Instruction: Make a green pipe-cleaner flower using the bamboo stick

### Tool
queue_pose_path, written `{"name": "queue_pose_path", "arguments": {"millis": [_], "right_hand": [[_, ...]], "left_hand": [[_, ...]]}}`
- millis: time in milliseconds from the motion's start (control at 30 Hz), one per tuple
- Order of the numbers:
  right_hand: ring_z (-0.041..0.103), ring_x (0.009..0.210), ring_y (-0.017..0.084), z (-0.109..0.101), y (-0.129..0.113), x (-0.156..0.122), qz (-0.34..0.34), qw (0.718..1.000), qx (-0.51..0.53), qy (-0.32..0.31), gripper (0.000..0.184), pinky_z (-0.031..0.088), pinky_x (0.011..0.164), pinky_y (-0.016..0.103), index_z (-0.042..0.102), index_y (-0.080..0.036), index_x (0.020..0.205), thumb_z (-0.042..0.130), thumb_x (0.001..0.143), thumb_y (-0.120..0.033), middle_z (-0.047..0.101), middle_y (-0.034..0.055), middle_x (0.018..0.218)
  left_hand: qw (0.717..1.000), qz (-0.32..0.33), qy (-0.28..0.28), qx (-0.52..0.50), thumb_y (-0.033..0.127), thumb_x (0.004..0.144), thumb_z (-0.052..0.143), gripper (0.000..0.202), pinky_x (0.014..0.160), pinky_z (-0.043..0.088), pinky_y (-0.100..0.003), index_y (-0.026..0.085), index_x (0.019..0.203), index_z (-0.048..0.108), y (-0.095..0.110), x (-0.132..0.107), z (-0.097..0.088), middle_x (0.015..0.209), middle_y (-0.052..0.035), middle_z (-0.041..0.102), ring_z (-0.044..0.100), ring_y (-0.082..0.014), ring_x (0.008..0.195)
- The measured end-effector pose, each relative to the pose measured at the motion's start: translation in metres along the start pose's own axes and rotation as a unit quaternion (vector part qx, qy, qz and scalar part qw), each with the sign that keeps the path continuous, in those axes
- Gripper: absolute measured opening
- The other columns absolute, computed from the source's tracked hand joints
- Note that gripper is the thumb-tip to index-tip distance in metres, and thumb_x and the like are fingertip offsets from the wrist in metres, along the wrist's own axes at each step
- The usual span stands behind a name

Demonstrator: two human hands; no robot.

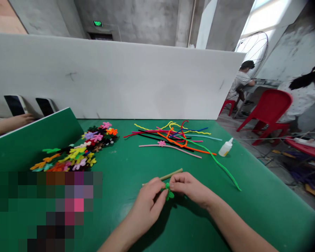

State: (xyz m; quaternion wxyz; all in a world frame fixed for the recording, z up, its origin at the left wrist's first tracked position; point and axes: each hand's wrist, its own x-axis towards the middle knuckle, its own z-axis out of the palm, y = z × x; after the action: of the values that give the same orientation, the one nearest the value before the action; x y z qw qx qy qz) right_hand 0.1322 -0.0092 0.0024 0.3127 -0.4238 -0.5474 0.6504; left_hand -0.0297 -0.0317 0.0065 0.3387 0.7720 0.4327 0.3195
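Note:
Both hands meet over the green tabletop [115,196], around a small green pipe-cleaner flower [170,194]. My left hand [151,199] pinches it from the left between thumb and fingers. From the right, my right hand [188,187] is closed with its fingertips on the flower's edge. Rounded petals show below and between the fingertips; the rest is covered. Just beyond the hands lies a thin beige stick [174,173], partly hidden behind the left hand.
Loose coloured pipe cleaners [170,134] lie farther back, with a long green one [223,168] reaching right. A small white squeeze bottle [226,147] stands to their right. Finished-looking flowers [78,152] are heaped by a green divider [42,134]. Another person's hand [18,120] is beyond it.

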Motion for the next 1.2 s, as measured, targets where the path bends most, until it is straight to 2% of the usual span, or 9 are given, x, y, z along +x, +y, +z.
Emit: {"name": "queue_pose_path", "arguments": {"millis": [100, 233, 300, 367, 533, 700, 833, 1033, 1200], "right_hand": [[0.028, 0.045, 0.007, 0.0, -0.001, -0.001, -0.045, 0.999, -0.003, 0.006, 0.023, 0.021, 0.046, 0.022, 0.051, -0.015, 0.055, 0.057, 0.071, -0.03, 0.036, -0.0064, 0.047], [0.043, 0.058, 0.01, -0.003, -0.007, -0.006, -0.158, 0.986, -0.043, 0.026, 0.017, 0.033, 0.054, 0.023, 0.061, -0.016, 0.078, 0.053, 0.078, -0.031, 0.052, -0.0006, 0.066], [0.049, 0.066, 0.012, -0.005, -0.009, -0.009, -0.215, 0.971, -0.091, 0.052, 0.016, 0.038, 0.059, 0.025, 0.062, -0.018, 0.09, 0.055, 0.078, -0.026, 0.057, 0.0026, 0.078], [0.052, 0.07, 0.014, -0.005, -0.011, -0.01, -0.269, 0.949, -0.148, 0.071, 0.015, 0.041, 0.062, 0.027, 0.064, -0.019, 0.089, 0.059, 0.075, -0.022, 0.058, 0.0039, 0.08], [0.056, 0.071, 0.013, -0.004, -0.006, -0.009, -0.365, 0.897, -0.235, 0.078, 0.014, 0.045, 0.064, 0.025, 0.066, -0.021, 0.088, 0.061, 0.075, -0.021, 0.06, 0.0037, 0.078], [0.055, 0.072, 0.013, -0.004, -0.005, -0.009, -0.385, 0.867, -0.307, 0.076, 0.01, 0.044, 0.066, 0.024, 0.064, -0.02, 0.086, 0.057, 0.079, -0.021, 0.06, 0.004, 0.078], [0.051, 0.072, 0.014, -0.002, -0.011, -0.013, -0.354, 0.865, -0.352, 0.05, 0.01, 0.039, 0.066, 0.026, 0.059, -0.018, 0.08, 0.049, 0.083, -0.019, 0.059, 0.0028, 0.074], [0.042, 0.062, 0.011, 0.003, -0.01, -0.014, -0.246, 0.901, -0.354, 0.056, 0.015, 0.033, 0.058, 0.022, 0.048, -0.017, 0.07, 0.043, 0.084, -0.018, 0.048, -0.0024, 0.065], [0.035, 0.053, 0.009, 0.004, -0.003, -0.008, -0.142, 0.946, -0.289, 0.027, 0.019, 0.027, 0.049, 0.02, 0.043, -0.017, 0.064, 0.04, 0.082, -0.016, 0.041, -0.0048, 0.057]], "left_hand": [[0.982, -0.101, -0.002, -0.159, 0.024, 0.077, 0.052, 0.014, 0.054, 0.031, -0.023, 0.016, 0.065, 0.056, 0.002, 0.003, 0.0, 0.06, 0.0019, 0.045, 0.04, -0.0118, 0.057], [0.904, -0.202, -0.003, -0.376, 0.026, 0.073, 0.059, 0.018, 0.048, 0.026, -0.021, 0.015, 0.06, 0.054, 0.001, 0.004, -0.002, 0.05, 0.0054, 0.041, 0.033, -0.0075, 0.048], [0.856, -0.217, -0.003, -0.469, 0.024, 0.07, 0.063, 0.019, 0.047, 0.025, -0.02, 0.014, 0.058, 0.053, 0.0, 0.004, -0.003, 0.05, 0.0056, 0.041, 0.033, -0.006, 0.046], [0.819, -0.22, -0.013, -0.529, 0.022, 0.067, 0.066, 0.016, 0.046, 0.025, -0.019, 0.013, 0.059, 0.056, 0.0, 0.003, -0.004, 0.05, 0.0053, 0.042, 0.034, -0.0052, 0.046], [0.793, -0.225, -0.031, -0.565, 0.021, 0.065, 0.068, 0.014, 0.044, 0.025, -0.02, 0.011, 0.061, 0.06, 0.001, 0.004, -0.005, 0.051, 0.0028, 0.047, 0.035, -0.0045, 0.045], [0.811, -0.226, -0.04, -0.538, 0.022, 0.065, 0.068, 0.014, 0.046, 0.026, -0.019, 0.011, 0.063, 0.06, 0.002, 0.003, -0.005, 0.053, 0.0043, 0.043, 0.032, -0.0048, 0.048], [0.861, -0.213, -0.035, -0.461, 0.026, 0.068, 0.065, 0.016, 0.048, 0.025, -0.02, 0.013, 0.063, 0.056, -0.001, 0.001, -0.004, 0.053, 0.0056, 0.04, 0.032, -0.0063, 0.05], [0.96, -0.121, -0.027, -0.25, 0.026, 0.076, 0.054, 0.015, 0.051, 0.027, -0.022, 0.015, 0.066, 0.056, -0.001, 0.003, -0.004, 0.057, 0.0038, 0.043, 0.036, -0.0097, 0.054], [0.999, -0.014, 0.011, -0.049, 0.02, 0.078, 0.048, 0.018, 0.058, 0.032, -0.025, 0.016, 0.062, 0.056, 0.002, 0.002, 0.0, 0.062, 0.0002, 0.048, 0.043, -0.0138, 0.062]]}}
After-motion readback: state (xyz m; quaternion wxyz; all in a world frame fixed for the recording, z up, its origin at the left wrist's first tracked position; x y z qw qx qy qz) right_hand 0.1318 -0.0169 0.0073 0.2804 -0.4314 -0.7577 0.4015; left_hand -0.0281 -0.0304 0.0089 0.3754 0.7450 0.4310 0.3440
